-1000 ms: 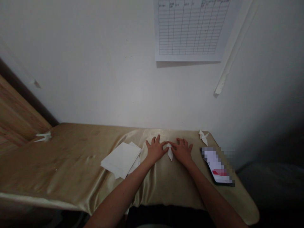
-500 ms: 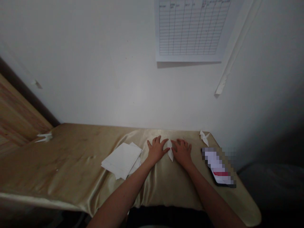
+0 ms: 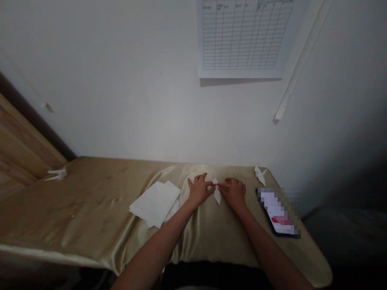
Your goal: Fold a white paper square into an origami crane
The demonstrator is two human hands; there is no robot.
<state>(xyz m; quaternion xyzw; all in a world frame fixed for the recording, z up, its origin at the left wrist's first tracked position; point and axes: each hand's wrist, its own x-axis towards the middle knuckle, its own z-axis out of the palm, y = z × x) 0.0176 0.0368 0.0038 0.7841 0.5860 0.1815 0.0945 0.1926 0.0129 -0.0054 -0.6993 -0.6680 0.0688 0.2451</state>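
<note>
A small folded white paper piece [image 3: 217,192], long and pointed, lies on the gold satin cloth of the table [image 3: 90,201]. My left hand [image 3: 200,190] pinches its left edge with curled fingers. My right hand [image 3: 234,191] pinches its right edge, fingers bent, so both hands meet at the paper's middle.
A stack of white paper sheets [image 3: 155,202] lies left of my hands. A phone [image 3: 278,212] rests at the right. One folded paper crane [image 3: 260,174] sits at the back right corner, another crane [image 3: 57,174] at the far left. The wall stands close behind.
My fingers, earlier spread flat on the cloth beside the paper, have curled in and now pinch the paper's edges from both sides.
</note>
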